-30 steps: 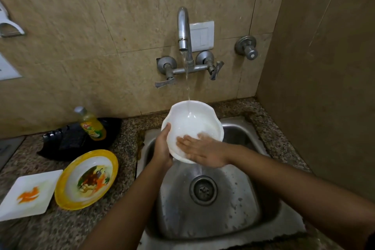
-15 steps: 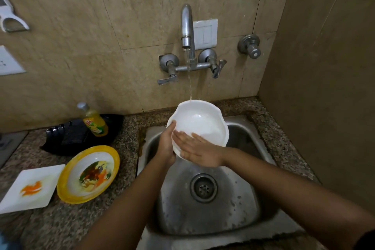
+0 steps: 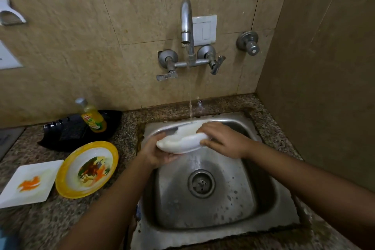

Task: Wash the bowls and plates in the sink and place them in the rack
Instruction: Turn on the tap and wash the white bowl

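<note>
The white bowl [image 3: 182, 140] is held over the back half of the steel sink [image 3: 239, 199], tipped so far that it is seen almost edge-on. It is gripped at both ends. The left hand [image 3: 160, 153] is cupped under the near left end, with its fingers curled round the underside. The right hand [image 3: 225, 140] is clamped on the right end, with its fingers hooked over the rim and the thumb tucked beneath.

Water is being run from the wall tap [image 3: 186, 22]. A thin stream [image 3: 190, 99] is seen falling onto the bowl's far rim. From the underside a sheet of water is shed into the basin, just behind the round drain [image 3: 201, 183]. Droplets are scattered across the basin floor.

On the granite worktop [image 3: 60, 221], a yellow-rimmed plate [image 3: 87, 168] smeared with food remains is set near the sink's left edge. Just beside it, further left, a white square plate [image 3: 30, 182] streaked with orange is laid. Whether the two touch cannot be told. Behind both, against the wall, a black ridged tray [image 3: 67, 134] is placed, and a yellow dish-soap bottle [image 3: 93, 116] is stood on it. A white switch plate [image 3: 205, 28] is fixed to the tiles behind the spout.
</note>
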